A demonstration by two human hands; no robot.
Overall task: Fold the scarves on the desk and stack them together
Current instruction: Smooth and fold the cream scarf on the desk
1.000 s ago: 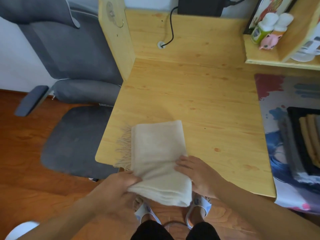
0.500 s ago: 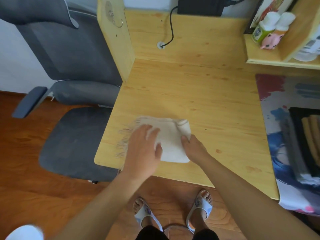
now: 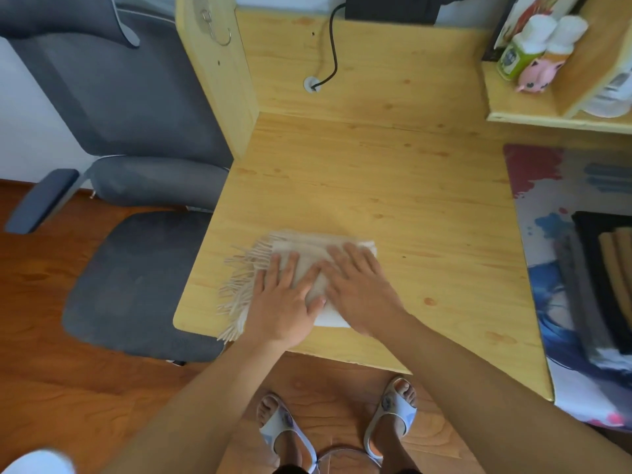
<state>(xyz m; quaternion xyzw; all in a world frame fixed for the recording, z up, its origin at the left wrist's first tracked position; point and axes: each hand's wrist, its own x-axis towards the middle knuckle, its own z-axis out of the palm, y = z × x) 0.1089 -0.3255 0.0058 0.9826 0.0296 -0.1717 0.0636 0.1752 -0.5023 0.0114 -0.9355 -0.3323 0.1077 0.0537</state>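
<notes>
You are pressing both hands flat on the folded cream scarf (image 3: 307, 249) near the front left corner of the table (image 3: 393, 186). Your left hand (image 3: 282, 302) and right hand (image 3: 360, 290) are lying side by side, fingers straight and spread, grasping nothing. The fringe (image 3: 239, 285) is trailing out to the left. Folded dark scarves (image 3: 602, 278) are lying on the printed mat (image 3: 547, 186) to the right. The label on the green bottle (image 3: 513, 58) is too blurred to read.

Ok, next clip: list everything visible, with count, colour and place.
cream fringed scarf: one, folded, near desk edge
pine wooden desk: one, centre
dark folded scarves stack: one, black, tan, grey, right
printed desk mat: one, under stack
grey office chair: one, left
black cable: one, rear
white-capped bottles: two, shelf
pink toy figure: one, shelf
left hand: flat on scarf
right hand: flat on scarf
</notes>
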